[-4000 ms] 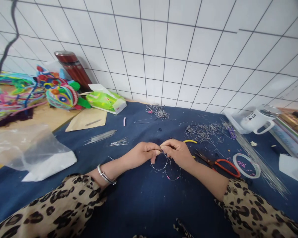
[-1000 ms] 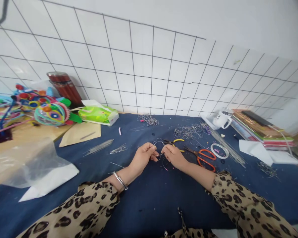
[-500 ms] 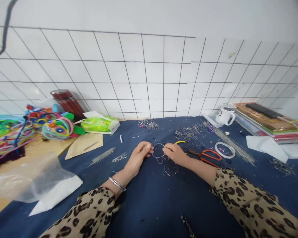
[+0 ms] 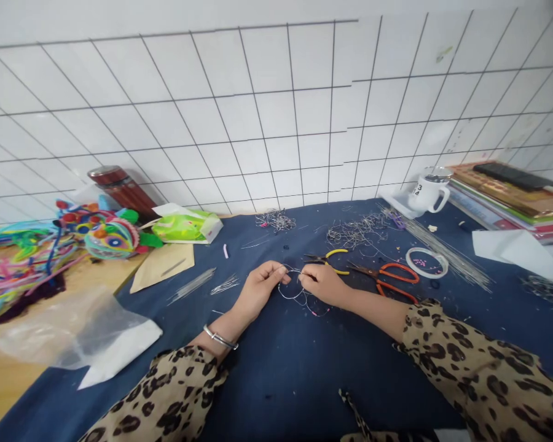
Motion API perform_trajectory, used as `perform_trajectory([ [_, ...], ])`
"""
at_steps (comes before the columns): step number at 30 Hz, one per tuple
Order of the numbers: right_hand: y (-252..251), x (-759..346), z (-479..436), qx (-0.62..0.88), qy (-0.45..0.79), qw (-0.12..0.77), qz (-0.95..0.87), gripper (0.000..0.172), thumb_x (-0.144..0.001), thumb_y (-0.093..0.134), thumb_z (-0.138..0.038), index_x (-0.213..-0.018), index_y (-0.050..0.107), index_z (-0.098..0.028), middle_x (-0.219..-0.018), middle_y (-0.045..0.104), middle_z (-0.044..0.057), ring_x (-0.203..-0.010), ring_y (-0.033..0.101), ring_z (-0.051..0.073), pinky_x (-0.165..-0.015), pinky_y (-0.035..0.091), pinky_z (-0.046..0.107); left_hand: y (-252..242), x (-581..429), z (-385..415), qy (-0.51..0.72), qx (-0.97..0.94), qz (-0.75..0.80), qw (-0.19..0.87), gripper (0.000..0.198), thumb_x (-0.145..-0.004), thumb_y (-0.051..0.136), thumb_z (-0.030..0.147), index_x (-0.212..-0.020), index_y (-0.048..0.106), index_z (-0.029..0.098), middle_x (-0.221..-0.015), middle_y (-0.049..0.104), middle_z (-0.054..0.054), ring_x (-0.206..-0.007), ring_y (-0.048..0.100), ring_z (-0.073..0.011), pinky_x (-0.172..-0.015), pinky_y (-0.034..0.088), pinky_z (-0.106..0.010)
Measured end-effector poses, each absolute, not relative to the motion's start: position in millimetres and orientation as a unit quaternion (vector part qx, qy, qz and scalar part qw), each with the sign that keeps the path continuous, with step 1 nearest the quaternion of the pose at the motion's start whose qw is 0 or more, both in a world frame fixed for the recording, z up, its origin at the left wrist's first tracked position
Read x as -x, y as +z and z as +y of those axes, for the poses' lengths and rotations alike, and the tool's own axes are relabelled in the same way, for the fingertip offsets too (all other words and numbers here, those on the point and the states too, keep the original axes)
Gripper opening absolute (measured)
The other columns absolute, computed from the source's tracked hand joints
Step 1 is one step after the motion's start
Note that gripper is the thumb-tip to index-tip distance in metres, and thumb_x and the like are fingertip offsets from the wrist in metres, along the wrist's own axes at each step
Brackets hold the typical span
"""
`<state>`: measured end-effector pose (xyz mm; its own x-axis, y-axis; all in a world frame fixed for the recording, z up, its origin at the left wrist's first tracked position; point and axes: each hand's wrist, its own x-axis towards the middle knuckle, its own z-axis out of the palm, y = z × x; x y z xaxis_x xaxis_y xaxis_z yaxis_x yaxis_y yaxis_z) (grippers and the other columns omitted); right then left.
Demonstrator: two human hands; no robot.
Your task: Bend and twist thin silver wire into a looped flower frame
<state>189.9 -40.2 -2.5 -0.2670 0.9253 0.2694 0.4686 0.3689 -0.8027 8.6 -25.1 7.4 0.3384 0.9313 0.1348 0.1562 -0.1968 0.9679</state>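
Between my two hands is a piece of thin silvery wire (image 4: 291, 297) bent into loops. My left hand (image 4: 263, 283) pinches its left side with thumb and fingers. On the other side, my right hand (image 4: 323, 283) grips the wire too, fingers closed. A second loop with pink beads (image 4: 320, 313) hangs or lies just below the right hand; I cannot tell whether it joins the held wire. Yellow-handled pliers (image 4: 336, 253) lie right behind the right hand, and red-handled scissors (image 4: 399, 274) rest beside the right forearm.
Tangled wire (image 4: 354, 232) and straight wires (image 4: 447, 252) lie at the back right, near a white ring-shaped dish (image 4: 410, 270) around pink beads. A white mug (image 4: 428, 191) stands by stacked books (image 4: 502, 202). Leftward are a tissue pack (image 4: 182, 227), a red flask (image 4: 124, 190) and a plastic bag (image 4: 69, 331).
The camera view has tilted and shifted slightly. The wire loops between my hands have turned and look flatter. More of the yellow-handled pliers shows behind my right hand. Both hands keep their grip.
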Motion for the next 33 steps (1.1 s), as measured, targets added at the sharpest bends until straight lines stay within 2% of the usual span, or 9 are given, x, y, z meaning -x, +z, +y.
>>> perform_trajectory([
  [5,-1.7,-191.0,-39.6,0.496,0.33,0.396,-0.699,0.023,-0.077,0.047,-0.027,-0.057,0.045,-0.018,-0.051,0.041,-0.005,-0.052,0.038,0.008,-0.053,0.028,0.021,4.3,-7.9,-24.8,0.421,-0.666,0.41,0.46,0.018,-0.081,0.053,0.033,-0.082,0.059,0.016,-0.079,0.064,-0.002,-0.07,0.054,-0.0126,-0.067,0.04,-0.023],
  [11,-6.6,-198.4,-33.2,0.491,0.406,0.41,-0.653,0.016,-0.079,0.044,-0.029,-0.071,0.052,-0.018,-0.051,0.045,-0.006,-0.045,0.04,0.007,-0.048,0.032,0.019,2.2,-7.8,-22.9,0.441,-0.674,0.382,0.452,0.012,-0.076,0.059,0.027,-0.079,0.058,0.016,-0.095,0.062,-0.006,-0.086,0.056,-0.0167,-0.079,0.041,-0.029],
  [16,-7.8,-199.3,-32.8,0.476,0.444,0.434,-0.623,0.016,-0.079,0.045,-0.031,-0.071,0.049,-0.018,-0.055,0.046,-0.006,-0.046,0.04,0.006,-0.045,0.032,0.017,7.9,-7.1,-26.7,0.385,-0.686,0.302,0.539,0.01,-0.077,0.059,0.023,-0.077,0.054,0.015,-0.106,0.059,-0.008,-0.098,0.054,-0.0182,-0.087,0.039,-0.032],
  [20,-6.6,-198.5,-34.9,0.468,0.46,0.452,-0.604,0.018,-0.082,0.042,-0.034,-0.073,0.046,-0.019,-0.054,0.044,-0.006,-0.045,0.039,0.007,-0.044,0.032,0.018,4.8,-6.8,-25.0,0.317,-0.69,0.291,0.581,0.012,-0.077,0.06,0.024,-0.081,0.054,0.014,-0.089,0.064,-0.006,-0.08,0.058,-0.0144,-0.075,0.043,-0.029],
  [23,-6.3,-198.7,-35.1,0.468,0.454,0.474,-0.592,0.017,-0.081,0.044,-0.035,-0.074,0.047,-0.019,-0.054,0.042,-0.007,-0.046,0.038,0.006,-0.046,0.033,0.018,-0.9,-7.3,-22.2,0.336,-0.699,0.345,0.529,0.013,-0.077,0.06,0.026,-0.08,0.055,0.014,-0.071,0.062,-0.002,-0.065,0.056,-0.0113,-0.066,0.043,-0.025],
  [25,-6.4,-199.5,-34.1,0.474,0.445,0.493,-0.578,0.018,-0.081,0.045,-0.035,-0.074,0.047,-0.019,-0.054,0.043,-0.006,-0.046,0.038,0.006,-0.046,0.033,0.019,-2.2,-7.2,-21.2,0.348,-0.704,0.377,0.49,0.014,-0.077,0.06,0.028,-0.079,0.057,0.014,-0.066,0.061,-0.001,-0.063,0.055,-0.0113,-0.064,0.043,-0.025],
  [30,-5.4,-201.7,-31.5,0.488,0.434,0.515,-0.556,0.017,-0.08,0.046,-0.035,-0.075,0.048,-0.019,-0.057,0.045,-0.006,-0.047,0.038,0.007,-0.047,0.033,0.02,10.6,-1.7,-19.9,0.26,-0.77,0.342,0.472,0.016,-0.076,0.061,0.029,-0.086,0.063,0.016,-0.092,0.064,-0.007,-0.087,0.058,-0.0179,-0.081,0.043,-0.031],
  [33,-2.4,-201.0,-33.7,0.48,0.426,0.498,-0.583,0.016,-0.079,0.048,-0.033,-0.074,0.051,-0.018,-0.057,0.045,-0.005,-0.05,0.04,0.007,-0.05,0.034,0.02,20.7,3.9,-16.9,0.25,-0.78,0.331,0.469,0.017,-0.078,0.058,0.031,-0.075,0.064,0.015,-0.105,0.061,-0.008,-0.101,0.054,-0.0215,-0.09,0.038,-0.033],
])
